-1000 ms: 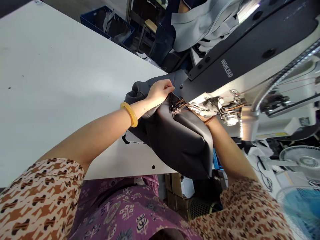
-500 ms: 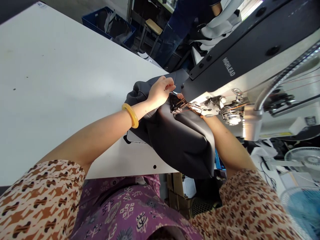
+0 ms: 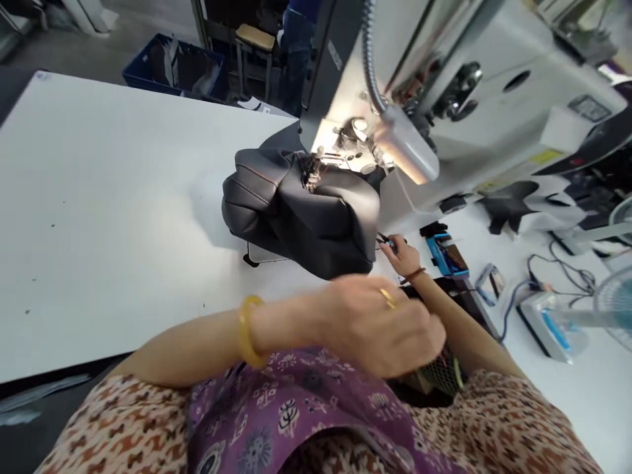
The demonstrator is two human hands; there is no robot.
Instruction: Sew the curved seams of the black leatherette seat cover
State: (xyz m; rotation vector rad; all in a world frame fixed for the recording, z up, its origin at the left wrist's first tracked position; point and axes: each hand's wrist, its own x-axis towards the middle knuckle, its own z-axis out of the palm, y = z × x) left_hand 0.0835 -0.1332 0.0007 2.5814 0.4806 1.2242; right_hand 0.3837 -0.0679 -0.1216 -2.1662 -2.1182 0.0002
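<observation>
A bunched dark grey leather-like cover (image 3: 316, 217) with stitched seams lies under the presser foot (image 3: 311, 174) of the sewing machine (image 3: 345, 99). Neither of my hands touches it. My left hand (image 3: 380, 322), with a ring and a yellow bangle (image 3: 251, 331), is raised in front of my apron, nearer to me than the cover. Its fingers look curled but are smeared by motion, and their tips are hidden. To the right of the cover, my right hand (image 3: 403, 255) is closed round small thread snips (image 3: 387, 241) with dark pointed blades, low over the table.
The lamp (image 3: 405, 141) hangs by the needle on a bendable metal neck. Right of my right hand lie a blue box (image 3: 447, 253), cables and a fan (image 3: 617, 289). Behind the white table (image 3: 123, 197) stand a blue crate (image 3: 172, 66), a stool (image 3: 255, 38) and a person (image 3: 296, 52).
Both hands have left the cover at the needle. My left hand has come back toward my body; my right has moved right and now holds thread snips. The view has turned rightward.
</observation>
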